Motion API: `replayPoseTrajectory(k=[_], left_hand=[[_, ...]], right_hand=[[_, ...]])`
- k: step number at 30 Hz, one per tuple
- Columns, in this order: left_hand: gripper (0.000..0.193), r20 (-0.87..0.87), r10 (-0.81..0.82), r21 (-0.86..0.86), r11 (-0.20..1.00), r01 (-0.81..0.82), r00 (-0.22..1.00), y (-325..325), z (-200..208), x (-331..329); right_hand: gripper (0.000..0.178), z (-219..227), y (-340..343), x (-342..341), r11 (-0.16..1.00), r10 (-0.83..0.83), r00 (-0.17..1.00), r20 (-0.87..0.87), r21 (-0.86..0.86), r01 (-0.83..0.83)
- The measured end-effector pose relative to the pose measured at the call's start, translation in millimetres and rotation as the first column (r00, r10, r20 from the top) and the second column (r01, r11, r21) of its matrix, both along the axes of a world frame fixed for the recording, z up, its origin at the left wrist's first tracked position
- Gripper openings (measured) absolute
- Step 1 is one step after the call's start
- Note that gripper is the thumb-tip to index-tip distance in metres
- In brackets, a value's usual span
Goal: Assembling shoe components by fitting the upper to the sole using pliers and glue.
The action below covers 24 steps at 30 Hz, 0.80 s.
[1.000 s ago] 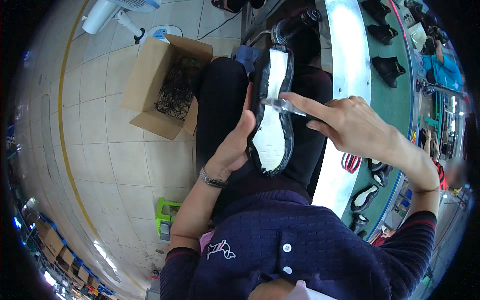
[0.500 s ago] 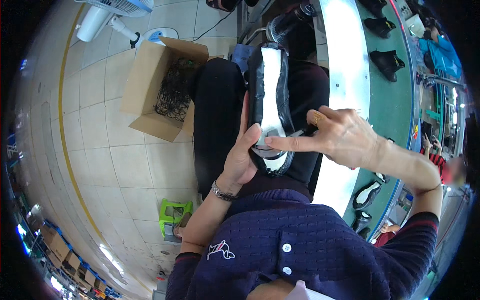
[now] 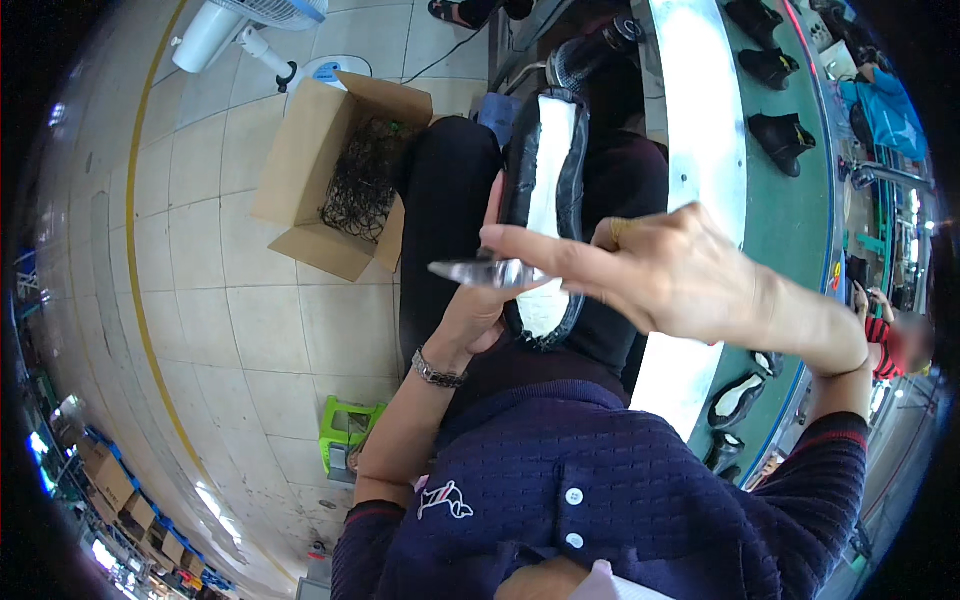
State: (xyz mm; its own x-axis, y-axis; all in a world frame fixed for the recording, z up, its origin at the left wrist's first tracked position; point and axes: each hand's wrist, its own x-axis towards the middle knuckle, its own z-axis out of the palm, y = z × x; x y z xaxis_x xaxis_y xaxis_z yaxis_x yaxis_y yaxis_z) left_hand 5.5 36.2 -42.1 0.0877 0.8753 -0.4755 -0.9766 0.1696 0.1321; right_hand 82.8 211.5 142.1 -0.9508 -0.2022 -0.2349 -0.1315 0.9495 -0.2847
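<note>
A black shoe upper lies sole side up over my lap, its white bottom facing me and its black edges folded in around it. My left hand grips it from the left side near the lower end. Above the shoe, my right hand is closed on a shiny metal blade with its index finger stretched along it. The tapered tip points left, over my left hand. The blade's handle is hidden in the right hand, and the left thumb is mostly covered.
At my right runs a white metal ledge beside a green conveyor with several black shoes. An open cardboard box holding black strings stands on the floor to the left. A green stool and a fan are beyond.
The right hand has swung the blade left across the shoe, turning it from lying near the white bottom to sticking out past the left edge. The left hand keeps its hold.
</note>
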Motion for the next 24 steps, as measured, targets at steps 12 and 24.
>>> replayPoseTrajectory(k=[12, 24], left_hand=[[0.070, -0.244, 0.244, 0.196, 0.960, -0.199, 0.939, -4.2, 14.6, 22.2], [0.125, -0.435, 0.101, 0.157, 0.987, -0.035, 0.895, -12.1, 14.0, 14.7]], right_hand=[[0.076, -26.2, 5.2, 2.5, 0.986, -0.158, 0.973, 0.167, 0.086, 0.145], [0.062, -16.6, -18.5, 25.1, 0.997, 0.073, 0.997, 0.034, 0.013, -0.074]])
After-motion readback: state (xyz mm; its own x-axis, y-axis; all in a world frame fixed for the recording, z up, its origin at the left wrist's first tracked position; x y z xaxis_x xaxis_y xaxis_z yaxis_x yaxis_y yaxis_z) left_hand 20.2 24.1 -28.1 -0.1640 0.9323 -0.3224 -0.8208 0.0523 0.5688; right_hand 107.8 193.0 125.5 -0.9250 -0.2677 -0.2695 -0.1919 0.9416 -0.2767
